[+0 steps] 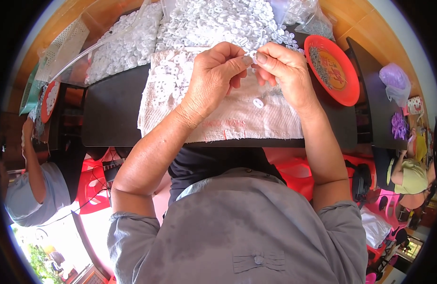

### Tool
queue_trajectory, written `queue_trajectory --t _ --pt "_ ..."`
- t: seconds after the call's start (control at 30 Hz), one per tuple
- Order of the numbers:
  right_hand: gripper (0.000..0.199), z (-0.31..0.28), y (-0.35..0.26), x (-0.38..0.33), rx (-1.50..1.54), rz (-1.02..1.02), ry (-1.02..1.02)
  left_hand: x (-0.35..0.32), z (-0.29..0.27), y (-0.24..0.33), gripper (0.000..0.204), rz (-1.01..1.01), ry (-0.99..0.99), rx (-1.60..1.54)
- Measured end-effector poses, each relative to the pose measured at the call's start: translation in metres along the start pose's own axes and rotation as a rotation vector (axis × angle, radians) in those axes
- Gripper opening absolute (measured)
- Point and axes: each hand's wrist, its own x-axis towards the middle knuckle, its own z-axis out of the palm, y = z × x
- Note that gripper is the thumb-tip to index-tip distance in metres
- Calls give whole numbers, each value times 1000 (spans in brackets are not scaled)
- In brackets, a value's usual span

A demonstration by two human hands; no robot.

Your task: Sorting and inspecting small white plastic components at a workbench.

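Above a pale cloth [218, 125] on the dark table, my hands meet fingertip to fingertip. My left hand [214, 71] pinches a small white plastic piece [252, 55] between thumb and finger. From the other side, my right hand [285, 68] closes on the same piece, its thumb bent over it. Fingers cover most of the piece, and whether a metal pin is in it cannot be made out. Just below the hands lies a single white oval piece with two holes [258, 103]. More such loose pieces [171, 78] are spread on the cloth beside my left hand.
A big heap of white pieces [214, 21] rises behind the hands, with a clear bag of them [124, 42] at left. To the right sits a red plate [352, 90] holding thin metal pins [319, 66]. Other people work at far left [39, 189] and far right [410, 175].
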Motion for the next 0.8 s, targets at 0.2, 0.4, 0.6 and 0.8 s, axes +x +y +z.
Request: queue_trajectory --t 0.2,0.4,0.6,0.8 --pt "23 5 -2 0 81 66 48 -1 1 1 15 8 22 -41" --pt "26 4 3 0 -19 -33 -3 0 0 -1 15 38 -3 15" --pt "33 3 3 2 200 141 -37 0 1 2 16 -43 45 -80" --pt "33 1 0 2 118 117 62 1 0 2 16 -34 49 -107"
